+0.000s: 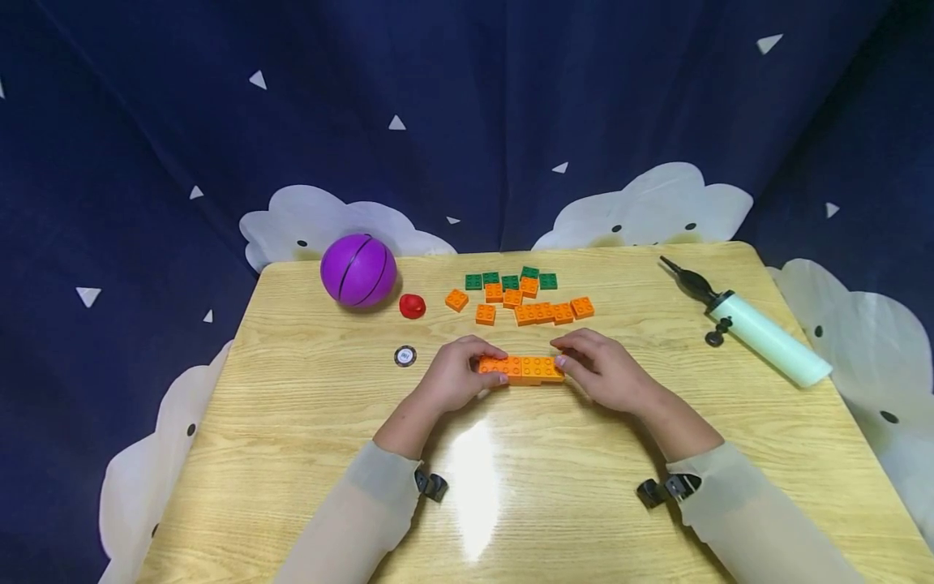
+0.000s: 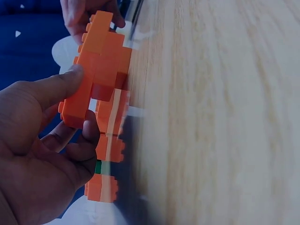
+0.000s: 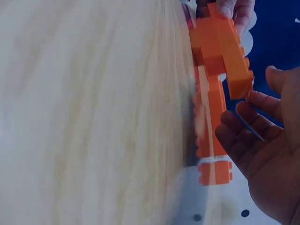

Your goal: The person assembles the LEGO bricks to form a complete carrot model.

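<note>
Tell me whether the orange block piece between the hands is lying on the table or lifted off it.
Lifted: in the left wrist view the orange block piece sits clear of the table.

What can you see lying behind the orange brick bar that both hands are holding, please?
Behind the orange brick bar, loose orange bricks and green bricks lie on the table. The left hand and right hand cover the bar's ends.

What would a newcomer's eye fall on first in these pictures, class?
First, the orange brick assembly at the middle of the wooden table, with the left hand gripping one end and the right hand at the other. Next, the purple ball at the far left, with loose orange and green bricks scattered just beyond the hands. A pale green pump lies at the far right.
</note>
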`<state>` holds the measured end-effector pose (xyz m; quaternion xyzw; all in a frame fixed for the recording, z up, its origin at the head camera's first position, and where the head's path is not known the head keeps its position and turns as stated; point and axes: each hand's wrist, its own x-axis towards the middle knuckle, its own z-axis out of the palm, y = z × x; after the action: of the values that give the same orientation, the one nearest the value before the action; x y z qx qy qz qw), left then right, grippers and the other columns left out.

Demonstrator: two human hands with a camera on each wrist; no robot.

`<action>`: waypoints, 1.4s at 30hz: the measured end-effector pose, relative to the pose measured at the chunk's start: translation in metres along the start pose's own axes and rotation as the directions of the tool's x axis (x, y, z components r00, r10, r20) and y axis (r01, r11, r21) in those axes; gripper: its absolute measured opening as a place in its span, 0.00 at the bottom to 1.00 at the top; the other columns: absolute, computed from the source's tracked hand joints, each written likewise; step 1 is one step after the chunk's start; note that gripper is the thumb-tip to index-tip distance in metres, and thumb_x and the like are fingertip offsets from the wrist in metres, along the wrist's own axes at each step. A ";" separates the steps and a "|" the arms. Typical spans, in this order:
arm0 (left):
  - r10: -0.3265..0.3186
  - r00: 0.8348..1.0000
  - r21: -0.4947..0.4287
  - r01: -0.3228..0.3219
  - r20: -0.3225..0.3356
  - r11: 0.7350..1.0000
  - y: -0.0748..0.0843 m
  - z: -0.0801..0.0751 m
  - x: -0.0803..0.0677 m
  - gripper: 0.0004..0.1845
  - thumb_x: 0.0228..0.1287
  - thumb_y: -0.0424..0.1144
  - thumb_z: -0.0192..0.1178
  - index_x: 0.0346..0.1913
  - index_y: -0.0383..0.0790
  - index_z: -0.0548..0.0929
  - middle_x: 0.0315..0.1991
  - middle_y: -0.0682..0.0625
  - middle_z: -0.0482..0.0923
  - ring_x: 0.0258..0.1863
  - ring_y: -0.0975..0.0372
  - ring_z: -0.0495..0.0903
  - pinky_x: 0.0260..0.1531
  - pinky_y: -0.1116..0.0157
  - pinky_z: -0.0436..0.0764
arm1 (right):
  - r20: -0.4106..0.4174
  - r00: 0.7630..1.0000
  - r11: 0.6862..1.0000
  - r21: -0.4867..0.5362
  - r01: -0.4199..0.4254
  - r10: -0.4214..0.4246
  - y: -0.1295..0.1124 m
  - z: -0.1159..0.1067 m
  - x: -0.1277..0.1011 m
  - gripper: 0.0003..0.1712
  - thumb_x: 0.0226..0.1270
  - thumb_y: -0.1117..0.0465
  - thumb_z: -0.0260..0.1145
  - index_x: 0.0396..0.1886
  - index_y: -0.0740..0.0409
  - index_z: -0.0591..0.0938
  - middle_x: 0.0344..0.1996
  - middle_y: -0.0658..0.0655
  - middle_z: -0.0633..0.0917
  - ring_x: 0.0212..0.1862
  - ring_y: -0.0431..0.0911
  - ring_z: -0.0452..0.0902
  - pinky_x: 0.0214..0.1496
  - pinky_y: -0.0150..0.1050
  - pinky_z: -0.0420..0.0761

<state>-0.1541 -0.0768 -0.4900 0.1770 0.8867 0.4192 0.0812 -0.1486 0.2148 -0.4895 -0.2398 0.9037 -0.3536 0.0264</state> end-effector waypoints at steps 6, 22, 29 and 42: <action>-0.004 1.000 -0.023 0.004 -0.005 1.000 0.000 0.000 -0.001 0.16 0.60 0.44 0.78 0.51 0.53 0.91 0.44 0.62 0.82 0.34 0.61 0.74 0.36 0.63 0.74 | -0.030 0.999 0.999 -0.015 -0.039 0.039 0.013 -0.003 0.009 0.22 0.81 0.50 0.60 0.63 0.60 0.82 0.56 0.56 0.84 0.55 0.52 0.81 0.57 0.54 0.80; -0.016 1.000 -0.024 0.016 -0.005 1.000 0.000 -0.001 0.000 0.16 0.59 0.44 0.79 0.50 0.54 0.91 0.43 0.62 0.82 0.33 0.61 0.74 0.35 0.64 0.75 | -0.112 0.990 0.991 -0.097 -0.096 0.085 0.041 -0.016 0.035 0.19 0.71 0.62 0.71 0.59 0.64 0.83 0.44 0.58 0.83 0.40 0.49 0.76 0.41 0.43 0.78; -0.034 0.999 -0.033 0.034 0.005 0.999 0.000 -0.001 0.000 0.16 0.59 0.44 0.79 0.50 0.55 0.91 0.43 0.62 0.82 0.33 0.61 0.73 0.37 0.63 0.74 | -0.159 0.979 0.985 -0.096 -0.145 0.128 0.051 -0.021 0.043 0.30 0.66 0.64 0.74 0.67 0.62 0.79 0.50 0.61 0.79 0.39 0.51 0.72 0.40 0.44 0.74; -0.042 0.999 -0.024 0.042 -0.002 0.999 -0.001 0.001 0.001 0.16 0.58 0.45 0.79 0.50 0.55 0.91 0.43 0.63 0.82 0.34 0.61 0.73 0.37 0.63 0.74 | -0.126 0.969 0.968 -0.104 -0.228 0.215 0.064 -0.021 0.055 0.29 0.69 0.65 0.71 0.68 0.64 0.77 0.59 0.65 0.75 0.42 0.53 0.74 0.45 0.48 0.76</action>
<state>-0.1545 -0.0763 -0.4909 0.1570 0.8853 0.4282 0.0909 -0.2282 0.2438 -0.5092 -0.1181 0.9442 -0.3076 0.0002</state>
